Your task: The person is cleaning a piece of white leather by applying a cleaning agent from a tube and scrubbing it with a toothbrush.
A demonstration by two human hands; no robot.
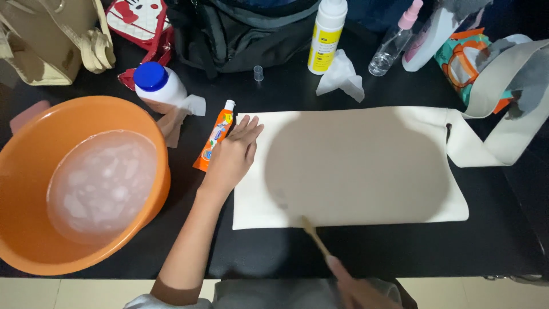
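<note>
On the black table: a cream tote bag (354,166) lies flat, its strap trailing off to the right, a large damp patch darkening its middle.
Left hand: left hand (234,153) pressed palm-down on the bag's left edge, fingers straight and close together, clamped on nothing — it pins the cloth.
Right hand: right hand (357,292) at the bottom edge, blurred, closed round the handle of a thin brush (315,236); the brush tip meets the bag near its lower edge.
Step in hand: scrubbing the wet cloth, by my reading.
Doing it well: keep the flat hand firm so the cloth does not ride up with the brush; work short strokes away from that hand; stay inside the damp area — a dry margin remains all round.
Risk: the basin (34,171) stands just beside the left elbow and holds sudsy water; a wide swing could knock it.
Count, basin: one, orange.
Count, tubes: one orange tube (214,137), beside the left hand, apart from it.
Count, bottles: four — a white jar with blue cap (160,86), a white bottle with a yellow label (327,35), a clear spray bottle (394,40), and a white bottle (429,34) to its right.
Count, tissues: one crumpled (342,77).
Count, small clear cap: one (258,72).
Count, other bags at the back: three that I can tell.
</note>
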